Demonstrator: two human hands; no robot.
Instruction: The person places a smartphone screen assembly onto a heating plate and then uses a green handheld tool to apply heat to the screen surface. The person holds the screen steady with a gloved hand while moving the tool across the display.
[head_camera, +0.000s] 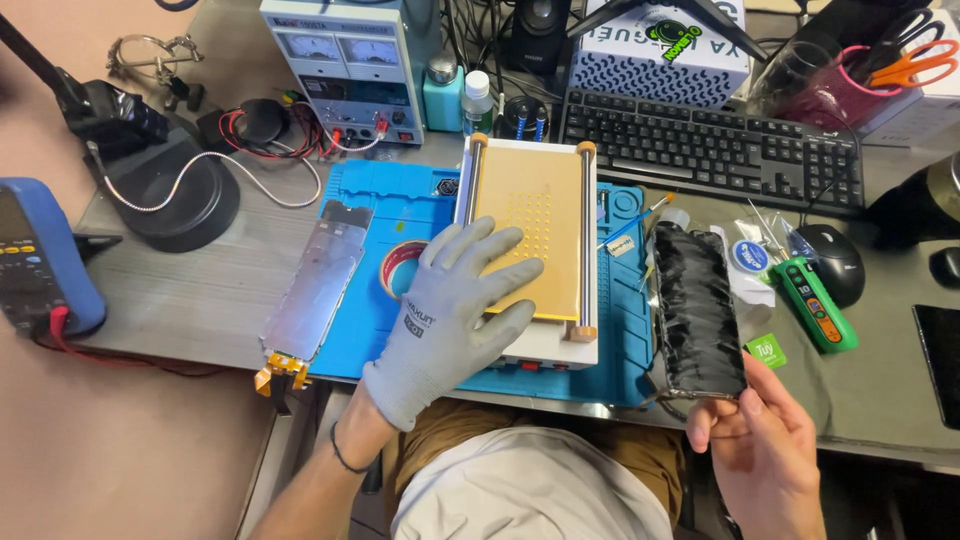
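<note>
While the grey-gloved left hand lies flat, fingers spread, on the gold rectangular heating plate | bare right hand pinches the cracked black phone screen's near end, long axis running near-to-far, right of plate.

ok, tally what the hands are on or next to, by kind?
Gloved hand: 1
Bare hand: 1
Cracked phone: 1, in the bare hand
Heating plate: 1, under the glove
Tape roll: 1
Metal panel: 1
Blue mat: 1
Total: 7

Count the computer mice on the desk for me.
2: one black mouse just right of the green tool; a second dark one, cut off at the frame's right edge. Others may be hidden.
</note>
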